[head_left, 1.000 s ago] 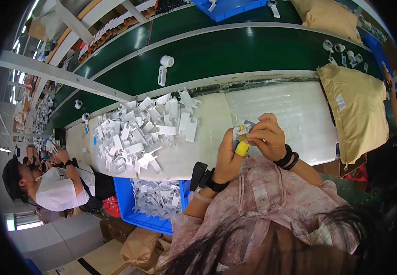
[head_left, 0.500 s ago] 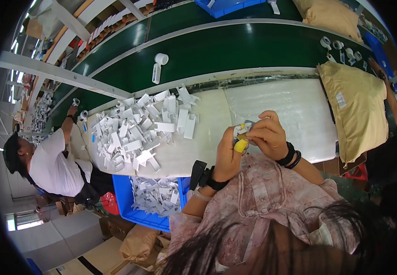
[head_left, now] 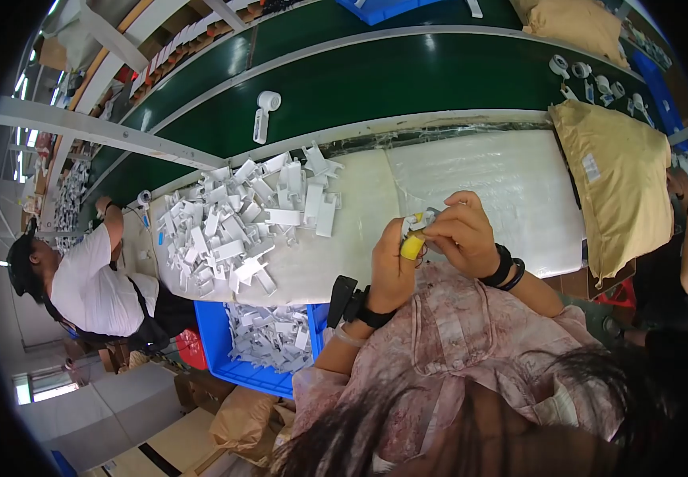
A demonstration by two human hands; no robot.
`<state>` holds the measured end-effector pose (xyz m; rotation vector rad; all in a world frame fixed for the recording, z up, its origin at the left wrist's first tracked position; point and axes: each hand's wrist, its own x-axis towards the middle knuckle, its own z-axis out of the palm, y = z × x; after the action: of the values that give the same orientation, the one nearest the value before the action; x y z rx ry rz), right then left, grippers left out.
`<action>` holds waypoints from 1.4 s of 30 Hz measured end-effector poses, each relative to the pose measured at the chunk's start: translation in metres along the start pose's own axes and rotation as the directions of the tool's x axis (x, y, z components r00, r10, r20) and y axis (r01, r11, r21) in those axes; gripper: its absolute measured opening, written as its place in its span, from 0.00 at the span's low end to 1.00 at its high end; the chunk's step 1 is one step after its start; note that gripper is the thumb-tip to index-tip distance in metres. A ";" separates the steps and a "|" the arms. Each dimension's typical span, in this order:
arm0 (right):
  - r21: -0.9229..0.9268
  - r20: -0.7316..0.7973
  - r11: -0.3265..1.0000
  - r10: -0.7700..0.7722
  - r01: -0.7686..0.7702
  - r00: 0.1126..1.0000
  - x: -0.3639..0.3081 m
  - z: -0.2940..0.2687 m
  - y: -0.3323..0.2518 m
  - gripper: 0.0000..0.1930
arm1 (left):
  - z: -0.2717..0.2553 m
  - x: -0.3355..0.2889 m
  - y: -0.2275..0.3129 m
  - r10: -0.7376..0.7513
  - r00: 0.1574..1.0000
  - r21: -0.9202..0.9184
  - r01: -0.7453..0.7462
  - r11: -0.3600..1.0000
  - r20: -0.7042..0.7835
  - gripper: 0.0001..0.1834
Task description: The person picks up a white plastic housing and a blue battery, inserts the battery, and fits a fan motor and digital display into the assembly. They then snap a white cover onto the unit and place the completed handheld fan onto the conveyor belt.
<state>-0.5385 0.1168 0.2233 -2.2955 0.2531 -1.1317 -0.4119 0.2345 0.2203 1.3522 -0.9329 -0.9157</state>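
Over the bench, close in front of my body, both my hands meet around a small white and grey plastic part [head_left: 430, 215]. My left hand [head_left: 392, 269] pinches it from the left, its thumb and a fingertip wrapped in yellow covering [head_left: 411, 246]. Curled fingers of my right hand [head_left: 471, 238] press on it from the right. My fingers hide most of the part, so its exact kind cannot be made out. To the left of my hands lies a big loose pile of white plastic housings [head_left: 229, 226] on the padded bench top [head_left: 360, 238].
A blue bin [head_left: 215, 338] of white pieces stands below the bench edge. Beyond the bench runs a green conveyor belt [head_left: 344, 87] carrying a white round-headed device [head_left: 264, 115]. A brown paper sack [head_left: 618, 191] sits at right. A co-worker [head_left: 94, 286] works at left.
My hands keep hold of the small part with only slight finger shifts. Devices on the belt have moved a little left. The left co-worker's hand has drawn back from the belt.
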 end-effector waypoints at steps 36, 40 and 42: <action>0.279 0.651 0.914 0.044 -0.294 0.758 0.103 -0.067 0.049 0.25 | -0.015 0.005 0.009 -0.173 0.942 -0.263 0.251 0.932 0.287 0.27; 0.264 0.762 0.904 0.018 -0.337 0.647 0.118 -0.056 0.052 0.23 | -0.015 0.005 0.010 -0.138 0.939 -0.278 0.230 0.933 0.314 0.28; 0.246 0.792 0.901 0.026 -0.358 0.610 0.122 -0.050 0.052 0.23 | -0.016 0.004 0.005 -0.158 0.942 -0.289 0.246 0.925 0.297 0.28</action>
<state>-0.4970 0.0049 0.2997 -2.0960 -0.0621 0.0218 -0.3957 0.2371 0.2257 1.0705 -0.8084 -1.3774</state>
